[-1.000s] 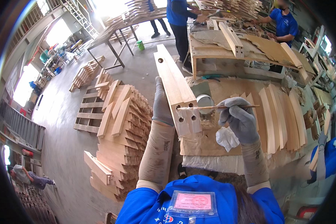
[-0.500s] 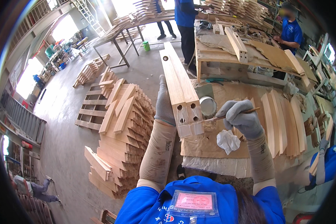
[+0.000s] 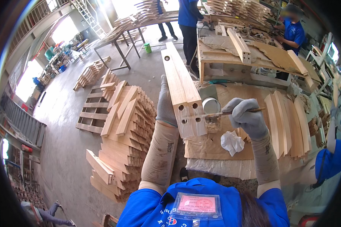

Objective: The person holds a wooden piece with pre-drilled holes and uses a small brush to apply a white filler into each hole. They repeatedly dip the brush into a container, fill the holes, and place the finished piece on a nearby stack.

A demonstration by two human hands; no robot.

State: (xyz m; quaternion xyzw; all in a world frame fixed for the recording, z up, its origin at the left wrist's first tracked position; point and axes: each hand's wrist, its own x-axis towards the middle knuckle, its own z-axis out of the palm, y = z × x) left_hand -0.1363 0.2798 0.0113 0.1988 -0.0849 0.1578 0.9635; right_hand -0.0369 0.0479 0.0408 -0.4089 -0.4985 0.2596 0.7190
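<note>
My left hand (image 3: 166, 104), in a grey glove, grips a pair of pale wooden furniture legs (image 3: 182, 85) from the left side. The pieces lie side by side and slant away from me, their holed end faces toward me, looking wet on the lower part. My right hand (image 3: 246, 116), also gloved, is closed around a thin brush (image 3: 256, 110). Its bristle end points left, close to the right edge of the end faces; whether it touches is unclear. Just beyond the brush stands a pot with whitish contents (image 3: 211, 106). A crumpled white cloth or paper (image 3: 232, 143) lies below my right hand.
Brown paper (image 3: 201, 149) covers the work table, with curved wooden slats (image 3: 288, 125) at its right. Stacked wooden parts (image 3: 129, 151) and a pallet (image 3: 93, 109) stand on the left floor. Co-workers work at a bench (image 3: 223, 56) ahead; another (image 3: 331, 159) is at far right.
My right hand and the brush have shifted slightly right, and the bristles have drawn back from the lower holes toward the edge. My left hand has barely moved. Co-workers at the sides have moved.
</note>
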